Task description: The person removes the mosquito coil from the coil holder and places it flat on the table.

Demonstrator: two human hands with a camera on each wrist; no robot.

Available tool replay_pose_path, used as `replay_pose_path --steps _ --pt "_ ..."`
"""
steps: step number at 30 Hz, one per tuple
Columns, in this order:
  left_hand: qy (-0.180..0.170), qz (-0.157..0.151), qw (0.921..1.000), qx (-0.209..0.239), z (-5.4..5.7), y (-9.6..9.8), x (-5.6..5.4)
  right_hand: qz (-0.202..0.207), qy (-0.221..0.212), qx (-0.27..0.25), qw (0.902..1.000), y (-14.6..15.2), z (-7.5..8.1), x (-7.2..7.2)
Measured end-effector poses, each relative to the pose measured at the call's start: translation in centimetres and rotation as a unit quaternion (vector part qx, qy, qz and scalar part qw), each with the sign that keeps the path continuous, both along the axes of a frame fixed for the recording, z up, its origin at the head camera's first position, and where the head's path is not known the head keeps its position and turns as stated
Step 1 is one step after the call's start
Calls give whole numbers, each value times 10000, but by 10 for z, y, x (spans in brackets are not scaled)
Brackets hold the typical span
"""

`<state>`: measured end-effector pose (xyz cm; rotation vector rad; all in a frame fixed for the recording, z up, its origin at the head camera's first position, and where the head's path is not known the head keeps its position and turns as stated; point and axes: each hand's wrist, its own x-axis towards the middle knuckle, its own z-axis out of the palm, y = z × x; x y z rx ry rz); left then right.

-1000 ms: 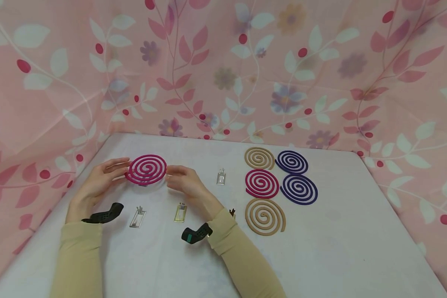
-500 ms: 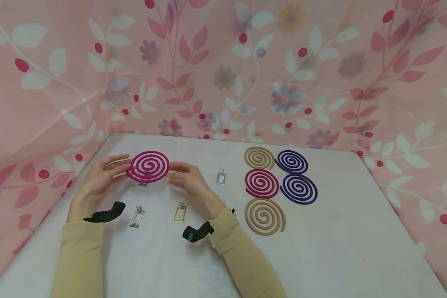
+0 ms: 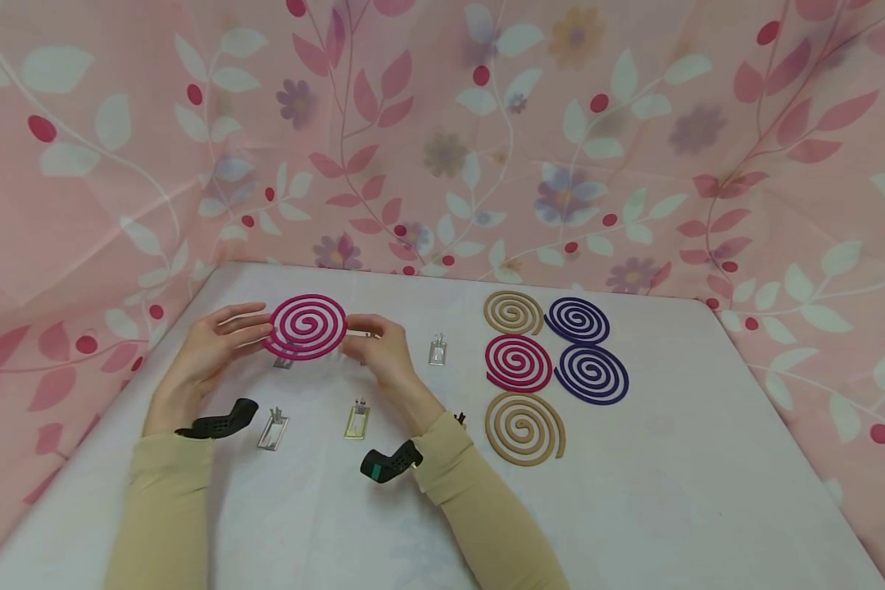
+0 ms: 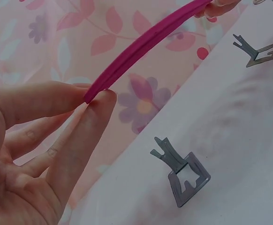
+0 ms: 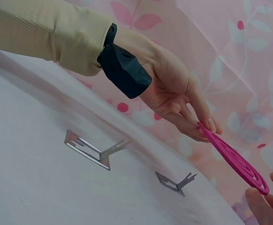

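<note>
A magenta mosquito coil (image 3: 309, 321) is held flat above the table between both hands. My left hand (image 3: 210, 344) pinches its left edge between thumb and fingers, plain in the left wrist view, where the coil (image 4: 132, 54) appears edge-on. At the opposite edge, the fingertips of my right hand (image 3: 387, 352) grip the rim; in the right wrist view its thumb (image 5: 261, 206) touches the coil (image 5: 235, 157) from below. Under the coil stands a small metal coil stand (image 3: 283, 360), partly covered by it. Another stand is mostly hidden behind the right fingers.
Closer to me are a silver stand (image 3: 273, 430) and a yellowish stand (image 3: 357, 420); another stand (image 3: 437, 351) is right of the hands. Tan (image 3: 525, 428), magenta (image 3: 519, 363) and dark blue coils (image 3: 592, 374) lie on the white table (image 3: 678, 500). A floral cloth (image 3: 442, 147) rises behind.
Both hands have carried the magenta coil to the right and slightly up in the head view. The coils and stands on the table have stayed put.
</note>
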<state>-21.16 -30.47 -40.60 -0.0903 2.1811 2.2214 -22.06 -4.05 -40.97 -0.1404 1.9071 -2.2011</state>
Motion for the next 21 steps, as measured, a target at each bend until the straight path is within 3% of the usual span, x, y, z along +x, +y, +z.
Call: replay_pose_path --steps 21 --pt "-100 -128 9999 37 10 27 -4 -687 -5 -545 9961 12 3 -12"
